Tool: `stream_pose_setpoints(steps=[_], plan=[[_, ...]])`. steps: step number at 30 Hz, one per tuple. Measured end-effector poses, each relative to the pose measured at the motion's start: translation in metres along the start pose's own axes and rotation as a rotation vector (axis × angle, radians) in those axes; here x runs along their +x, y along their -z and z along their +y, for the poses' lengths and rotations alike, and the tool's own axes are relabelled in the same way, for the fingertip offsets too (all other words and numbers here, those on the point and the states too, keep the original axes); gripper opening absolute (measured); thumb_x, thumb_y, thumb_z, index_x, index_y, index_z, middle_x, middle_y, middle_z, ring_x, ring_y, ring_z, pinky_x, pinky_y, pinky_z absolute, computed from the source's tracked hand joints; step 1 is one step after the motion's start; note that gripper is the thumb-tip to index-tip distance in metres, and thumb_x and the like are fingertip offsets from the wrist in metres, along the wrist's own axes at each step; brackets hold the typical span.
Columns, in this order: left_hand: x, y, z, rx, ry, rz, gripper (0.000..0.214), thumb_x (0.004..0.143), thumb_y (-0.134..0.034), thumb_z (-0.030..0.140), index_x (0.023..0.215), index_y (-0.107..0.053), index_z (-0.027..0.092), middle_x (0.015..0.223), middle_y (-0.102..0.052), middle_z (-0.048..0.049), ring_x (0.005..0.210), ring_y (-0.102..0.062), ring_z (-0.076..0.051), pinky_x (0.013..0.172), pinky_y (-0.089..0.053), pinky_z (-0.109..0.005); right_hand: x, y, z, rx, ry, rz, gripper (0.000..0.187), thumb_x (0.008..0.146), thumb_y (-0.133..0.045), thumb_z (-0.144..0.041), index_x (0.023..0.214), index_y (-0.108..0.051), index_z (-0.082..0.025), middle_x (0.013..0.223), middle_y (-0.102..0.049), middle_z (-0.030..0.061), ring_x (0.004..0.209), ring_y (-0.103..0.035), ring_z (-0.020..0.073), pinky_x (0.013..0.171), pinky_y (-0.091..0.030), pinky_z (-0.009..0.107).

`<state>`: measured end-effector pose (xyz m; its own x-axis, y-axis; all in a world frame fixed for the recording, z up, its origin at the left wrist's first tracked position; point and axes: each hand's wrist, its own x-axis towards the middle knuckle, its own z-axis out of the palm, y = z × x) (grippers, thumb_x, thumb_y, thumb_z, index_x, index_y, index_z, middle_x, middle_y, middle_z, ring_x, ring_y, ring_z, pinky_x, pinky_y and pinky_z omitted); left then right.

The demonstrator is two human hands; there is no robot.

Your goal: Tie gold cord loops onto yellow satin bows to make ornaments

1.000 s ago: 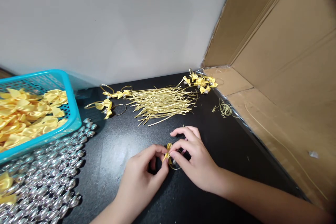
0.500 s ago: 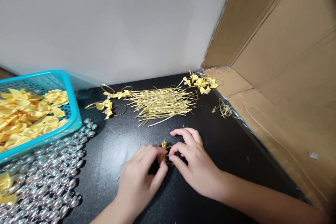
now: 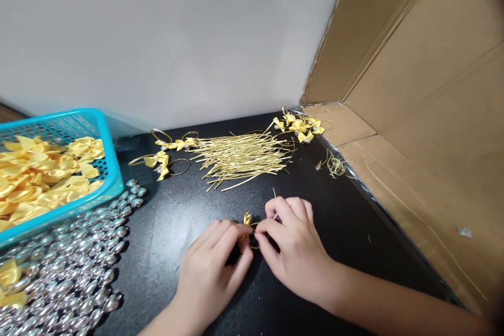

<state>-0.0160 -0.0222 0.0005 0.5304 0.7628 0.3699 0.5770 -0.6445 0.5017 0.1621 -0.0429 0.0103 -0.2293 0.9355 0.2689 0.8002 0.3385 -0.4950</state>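
Observation:
Between thumb and forefinger, my left hand [image 3: 216, 260] pinches a yellow ribbon bow [image 3: 247, 218], much of it hidden by the fingers. A thin gold cord [image 3: 255, 245] curves out from the bow in a loop. My right hand [image 3: 295, 241] is closed, thumb and forefinger pinching the cord just right of the bow. Its other fingers curl around a small purplish thing [image 3: 276, 217], mostly covered, that I cannot make out. Beyond both hands lies a pile of cut gold cords [image 3: 244, 157].
A blue basket [image 3: 114, 168] of yellow bows stands at the left, with many silver beads [image 3: 66, 273] in front of it. Looped bows with beads [image 3: 159, 163] lie left of the cords, more bows [image 3: 299, 125] at the back right. Tangled thread [image 3: 335, 165] lies near a cardboard wall [image 3: 425, 63].
My right hand's raised fingers have curled in, and its thumb and forefinger have come together on the cord. My left hand keeps its pinch on the bow, almost unmoved.

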Motion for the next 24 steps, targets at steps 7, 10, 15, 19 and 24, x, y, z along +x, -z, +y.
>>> stream_pose_setpoints(steps=[7, 10, 15, 19, 24], plan=[[0.003, -0.001, 0.001, -0.013, -0.032, 0.044, 0.013, 0.088, -0.052, 0.012, 0.091, -0.063, 0.018, 0.074, -0.068, -0.0032, 0.063, -0.061, -0.018, 0.058, -0.050, -0.028, 0.008, 0.004, -0.001, 0.404, -0.257, -0.106, 0.015, 0.081, -0.060, -0.006, 0.072, -0.064, -0.017, 0.090, -0.048, 0.0029, 0.087, -0.050, 0.0168, 0.079, -0.042, 0.033], [0.003, -0.002, 0.002, -0.032, -0.036, 0.051, 0.013, 0.088, -0.053, 0.012, 0.092, -0.063, 0.018, 0.074, -0.069, -0.0032, 0.064, -0.061, -0.018, 0.059, -0.050, -0.028, 0.012, 0.009, -0.002, 0.497, -0.335, -0.178, 0.015, 0.080, -0.060, -0.005, 0.070, -0.065, -0.016, 0.088, -0.048, 0.0007, 0.074, -0.050, 0.0110, 0.069, -0.041, 0.028], [0.000, -0.003, 0.001, -0.019, -0.049, 0.040, 0.012, 0.087, -0.055, 0.012, 0.094, -0.064, 0.018, 0.076, -0.069, -0.0035, 0.065, -0.060, -0.018, 0.059, -0.049, -0.029, 0.019, 0.019, -0.002, 0.517, -0.417, -0.286, 0.014, 0.076, -0.062, -0.004, 0.069, -0.065, -0.015, 0.082, -0.052, -0.0020, 0.056, -0.041, 0.0044, 0.055, -0.033, 0.023], [-0.002, -0.004, 0.001, 0.014, -0.076, 0.032, 0.013, 0.088, -0.056, 0.011, 0.096, -0.064, 0.017, 0.078, -0.069, -0.0040, 0.066, -0.059, -0.019, 0.059, -0.049, -0.030, 0.022, 0.022, -0.001, 0.666, -0.515, -0.436, 0.015, 0.078, -0.059, -0.005, 0.067, -0.060, -0.015, 0.060, -0.050, -0.0061, 0.051, -0.042, 0.0048, 0.051, -0.033, 0.020], [0.001, -0.005, 0.003, -0.005, -0.086, 0.034, 0.013, 0.087, -0.056, 0.011, 0.095, -0.065, 0.016, 0.079, -0.069, -0.0052, 0.066, -0.060, -0.019, 0.059, -0.049, -0.030, 0.023, 0.017, 0.001, 0.913, -0.772, -0.527, 0.017, 0.081, -0.054, -0.006, 0.067, -0.056, -0.016, 0.058, -0.056, -0.0056, 0.034, -0.040, 0.0022, 0.037, -0.027, 0.018]])
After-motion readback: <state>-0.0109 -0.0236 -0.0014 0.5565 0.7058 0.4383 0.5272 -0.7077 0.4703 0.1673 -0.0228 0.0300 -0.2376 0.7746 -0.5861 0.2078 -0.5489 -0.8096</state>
